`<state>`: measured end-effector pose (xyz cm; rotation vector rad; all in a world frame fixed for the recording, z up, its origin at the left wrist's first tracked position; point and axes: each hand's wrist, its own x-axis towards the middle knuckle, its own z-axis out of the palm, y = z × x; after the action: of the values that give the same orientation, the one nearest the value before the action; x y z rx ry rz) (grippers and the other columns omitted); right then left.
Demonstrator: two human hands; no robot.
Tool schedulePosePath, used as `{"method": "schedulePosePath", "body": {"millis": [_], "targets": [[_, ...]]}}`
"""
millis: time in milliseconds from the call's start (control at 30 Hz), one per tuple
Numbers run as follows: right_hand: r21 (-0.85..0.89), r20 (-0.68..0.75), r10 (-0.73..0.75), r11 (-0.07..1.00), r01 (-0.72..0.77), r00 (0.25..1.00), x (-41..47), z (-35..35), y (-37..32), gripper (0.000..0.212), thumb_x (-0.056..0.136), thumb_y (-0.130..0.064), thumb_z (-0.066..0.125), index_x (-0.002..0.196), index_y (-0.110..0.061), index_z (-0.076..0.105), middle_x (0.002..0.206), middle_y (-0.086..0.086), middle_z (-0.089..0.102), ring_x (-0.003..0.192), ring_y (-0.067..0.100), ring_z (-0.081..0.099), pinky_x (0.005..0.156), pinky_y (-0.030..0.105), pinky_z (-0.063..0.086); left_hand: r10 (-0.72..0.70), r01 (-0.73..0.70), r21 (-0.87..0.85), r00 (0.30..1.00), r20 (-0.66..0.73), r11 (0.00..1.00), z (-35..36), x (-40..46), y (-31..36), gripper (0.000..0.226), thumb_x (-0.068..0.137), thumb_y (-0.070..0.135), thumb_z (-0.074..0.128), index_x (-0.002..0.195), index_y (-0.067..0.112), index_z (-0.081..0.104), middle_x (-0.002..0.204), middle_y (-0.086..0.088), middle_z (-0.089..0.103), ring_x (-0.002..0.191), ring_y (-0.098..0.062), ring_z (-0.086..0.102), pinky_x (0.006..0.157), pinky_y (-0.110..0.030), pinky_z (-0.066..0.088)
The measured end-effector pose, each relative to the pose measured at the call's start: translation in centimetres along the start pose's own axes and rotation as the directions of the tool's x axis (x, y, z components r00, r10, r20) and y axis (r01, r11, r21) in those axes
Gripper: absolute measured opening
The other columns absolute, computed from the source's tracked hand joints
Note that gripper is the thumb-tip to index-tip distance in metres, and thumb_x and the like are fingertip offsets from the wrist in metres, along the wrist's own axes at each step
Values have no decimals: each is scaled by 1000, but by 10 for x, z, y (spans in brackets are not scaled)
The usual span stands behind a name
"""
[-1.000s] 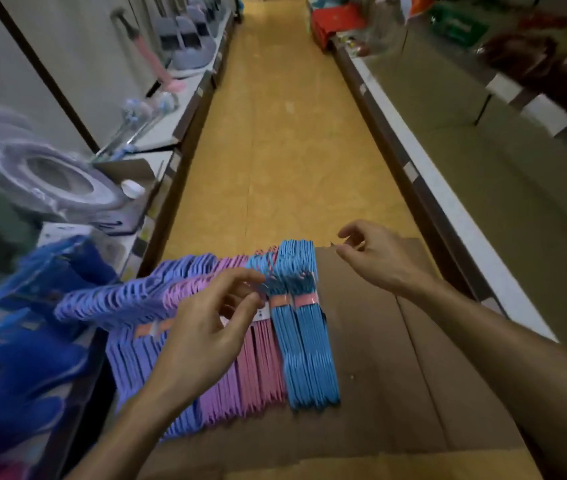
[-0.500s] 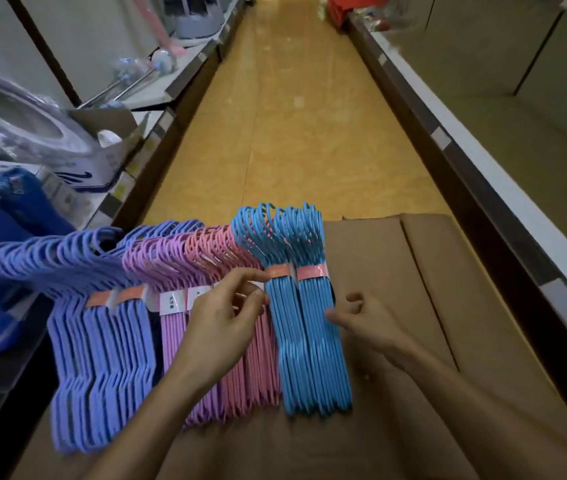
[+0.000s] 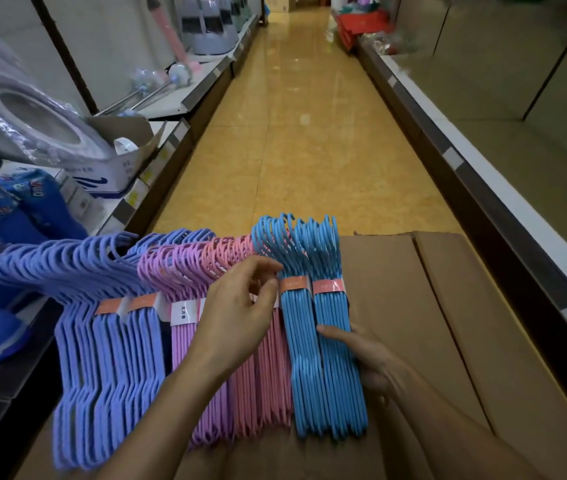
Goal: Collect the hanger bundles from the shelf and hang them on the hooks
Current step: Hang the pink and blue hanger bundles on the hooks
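The right hand (image 3: 361,355) grips the blue hangers (image 3: 323,358) on the cardboard box (image 3: 431,323); beside them, the left hand (image 3: 237,317) hovers with loosely curled fingers.

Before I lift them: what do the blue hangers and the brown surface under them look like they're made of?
Sky-blue hanger bundles: thin rods with a matte, even colour coat, probably coated wire or plastic; the look leaves it open. A salmon paper-like band wraps each. Flat brown box top: corrugated cardboard by its dull tan face and flap seam.
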<state>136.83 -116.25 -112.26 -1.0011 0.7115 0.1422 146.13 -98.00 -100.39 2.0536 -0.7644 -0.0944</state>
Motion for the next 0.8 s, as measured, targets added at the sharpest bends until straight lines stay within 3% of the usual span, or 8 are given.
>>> {"method": "schedulePosePath", "body": {"millis": [100, 233, 333, 433, 533, 633, 733, 800], "targets": [[11, 16, -2, 1000, 1, 1000, -5, -6, -1, 42, 83, -11, 73, 123, -6, 62, 110, 20, 73, 97, 38, 72, 82, 53, 59, -11, 11, 23, 1000, -21, 1000, 2, 7, -1, 31, 96, 18, 59, 125, 29, 56, 118, 10, 54, 102, 0, 54, 90, -19, 45], [24, 33, 43, 999, -44, 999, -20, -27, -2, 44, 85, -10, 70, 128, -6, 60, 116, 22, 71, 100, 38, 71, 76, 49, 60, -102, 101, -69, 995, -7, 993, 16, 19, 3, 61, 93, 25, 63, 146, 33, 35, 146, 6, 39, 131, -11, 44, 108, -36, 39], [25, 26, 96, 995, -97, 995, -35, -54, -2, 46, 85, -9, 70, 130, -5, 59, 120, 23, 69, 103, 39, 69, 77, 48, 60, -138, 160, -252, 985, 102, 954, 33, 24, 15, 69, 94, 27, 64, 151, 38, 26, 141, 12, 38, 130, -2, 39, 109, -32, 38], [-32, 24, 128, 991, -127, 991, -52, -75, -3, 42, 86, -12, 69, 126, -3, 61, 116, 21, 71, 99, 36, 71, 75, 44, 60, -172, 222, -330, 970, 174, 918, 51, 25, 27, 57, 97, 26, 61, 147, 39, 38, 134, 15, 42, 129, -2, 40, 107, -34, 41], [-140, -48, 96, 985, -102, 994, -64, -88, -4, 35, 86, -14, 71, 118, -1, 64, 107, 18, 74, 92, 32, 73, 74, 40, 61, -189, 245, -360, 965, 182, 900, 67, 29, 33, 28, 99, 24, 57, 124, 35, 62, 126, 4, 62, 117, -12, 59, 101, -37, 49], [-288, -85, 26, 956, -49, 996, -69, -93, -5, 45, 80, -25, 79, 116, -4, 66, 108, 14, 75, 98, 31, 73, 89, 47, 58, -188, 260, -378, 958, 216, 888, 78, 33, 37, 26, 99, 26, 57, 123, 27, 66, 121, -1, 66, 109, -10, 64, 92, -29, 53], [-439, -116, -97, 898, 36, 989, -72, -88, -6, 34, 81, -27, 81, 108, -14, 66, 97, 2, 77, 88, 16, 75, 76, 31, 62, -161, 246, -382, 957, 240, 891, 84, 38, 41, 28, 97, 29, 60, 124, 26, 67, 120, 0, 67, 110, -11, 64, 94, -32, 55], [-537, -174, -192, 840, 70, 966, -71, -81, -4, 60, 67, -42, 90, 114, -22, 58, 102, -3, 74, 88, 10, 73, 75, 30, 61, -144, 239, -390, 955, 258, 889, 88, 40, 44, 26, 95, 32, 62, 121, 30, 68, 120, 2, 67, 113, -12, 63, 98, -38, 54]]}}
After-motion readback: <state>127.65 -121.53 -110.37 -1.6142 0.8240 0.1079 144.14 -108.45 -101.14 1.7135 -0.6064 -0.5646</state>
